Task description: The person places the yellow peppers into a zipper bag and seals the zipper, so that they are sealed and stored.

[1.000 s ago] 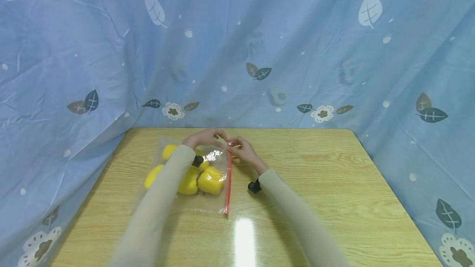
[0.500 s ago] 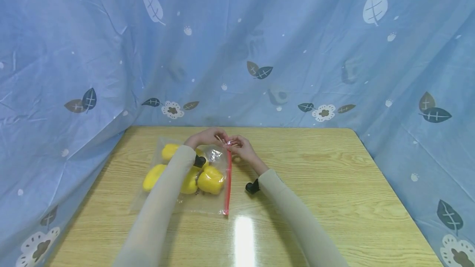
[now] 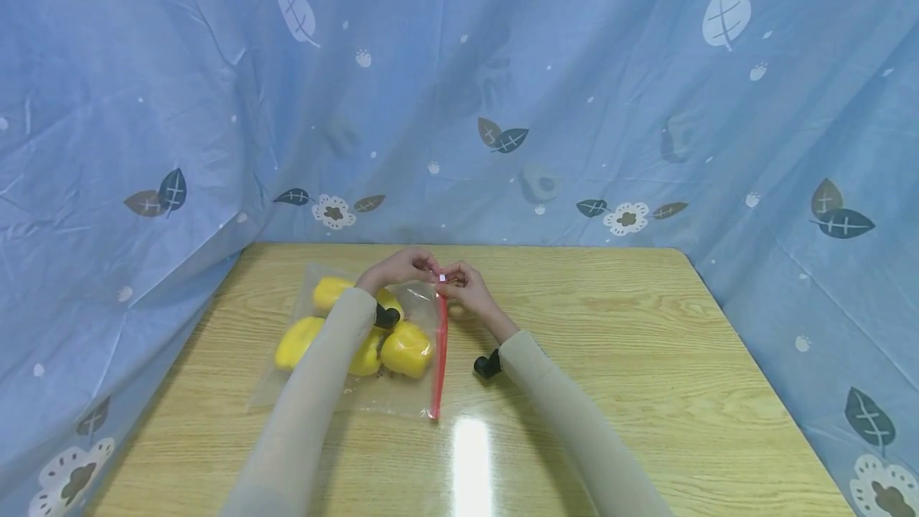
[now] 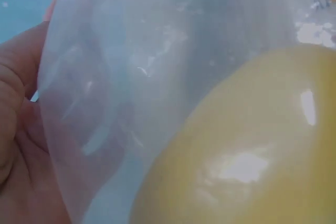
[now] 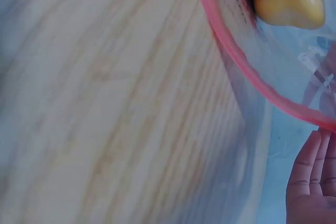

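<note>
A clear zip bag point(image 3: 380, 397) with a red zip strip point(image 3: 441, 349) lies on the left half of the table. Inside are several yellow, lobed things that look like bell peppers point(image 3: 407, 349). At the strip's far end, my left hand point(image 3: 404, 266) pinches the bag's corner. Just right of it, my right hand point(image 3: 470, 294) pinches the same end, by a small white slider point(image 3: 442, 278). The left wrist view has the hand point(image 4: 21, 129) partly behind the clear film, beside a yellow pepper point(image 4: 247, 150). In the right wrist view, fingers point(image 5: 304, 166) meet the red strip.
The wooden table point(image 3: 610, 389) extends right of the bag and in front of it. A blue patterned curtain point(image 3: 459, 102) hangs behind the table and along both sides. Glare point(image 3: 472, 461) shows near the table's front.
Both hands stay at the far end of the red strip, with only small finger shifts. The strip's near end has moved slightly left and toward me.
</note>
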Tool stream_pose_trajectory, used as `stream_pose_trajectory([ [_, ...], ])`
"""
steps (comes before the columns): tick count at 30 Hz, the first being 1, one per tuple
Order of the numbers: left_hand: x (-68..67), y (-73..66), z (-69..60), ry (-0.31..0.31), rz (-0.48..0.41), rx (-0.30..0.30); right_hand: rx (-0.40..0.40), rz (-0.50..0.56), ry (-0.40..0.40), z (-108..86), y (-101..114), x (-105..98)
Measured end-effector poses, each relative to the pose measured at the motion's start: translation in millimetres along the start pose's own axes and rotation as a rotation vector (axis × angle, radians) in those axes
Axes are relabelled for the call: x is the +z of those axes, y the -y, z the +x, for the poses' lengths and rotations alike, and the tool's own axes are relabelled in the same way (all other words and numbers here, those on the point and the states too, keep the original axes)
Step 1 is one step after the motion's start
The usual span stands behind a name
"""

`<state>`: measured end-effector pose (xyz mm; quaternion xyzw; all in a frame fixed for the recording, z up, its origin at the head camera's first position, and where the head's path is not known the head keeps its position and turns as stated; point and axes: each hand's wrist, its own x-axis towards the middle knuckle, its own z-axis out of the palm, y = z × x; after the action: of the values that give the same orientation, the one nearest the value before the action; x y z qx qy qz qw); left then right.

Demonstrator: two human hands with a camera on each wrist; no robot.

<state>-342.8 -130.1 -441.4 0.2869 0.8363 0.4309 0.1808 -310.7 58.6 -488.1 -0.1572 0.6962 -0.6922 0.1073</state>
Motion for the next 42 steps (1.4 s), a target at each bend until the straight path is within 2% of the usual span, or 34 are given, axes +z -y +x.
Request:
stream_pose_trajectory([
  [5,2.3,3.6,1.1,-0.040,-0.047,-0.003,0.007,0.014,0.014,-2.1,7,1],
  [12,4.0,8.8,2.6,-0.072,-0.066,-0.008,-0.009,0.038,-0.018,0.9,-7,1],
  [21,5.7,10.4,1.8,-0.125,-0.067,-0.034,-0.060,-0.028,-0.068,-4.4,-8,6],
  [23,4.7,7.1,-1.4,-0.144,-0.059,-0.031,-0.044,-0.046,-0.052,-9.3,-1,9],
  [28,2.7,9.6,-3.1,-0.187,-0.042,-0.020,-0.013,-0.082,-0.002,-21.1,13,13],
  [30,2.8,12.6,-1.6,-0.198,-0.043,-0.019,-0.016,-0.081,0.007,-22.8,11,13],
  [38,2.8,5.7,-0.9,-0.227,-0.042,-0.042,-0.039,-0.077,0.062,-23.4,-6,9],
  [42,3.7,2.4,0.3,-0.236,-0.042,-0.051,-0.021,-0.094,0.062,-25.8,-15,9],
])
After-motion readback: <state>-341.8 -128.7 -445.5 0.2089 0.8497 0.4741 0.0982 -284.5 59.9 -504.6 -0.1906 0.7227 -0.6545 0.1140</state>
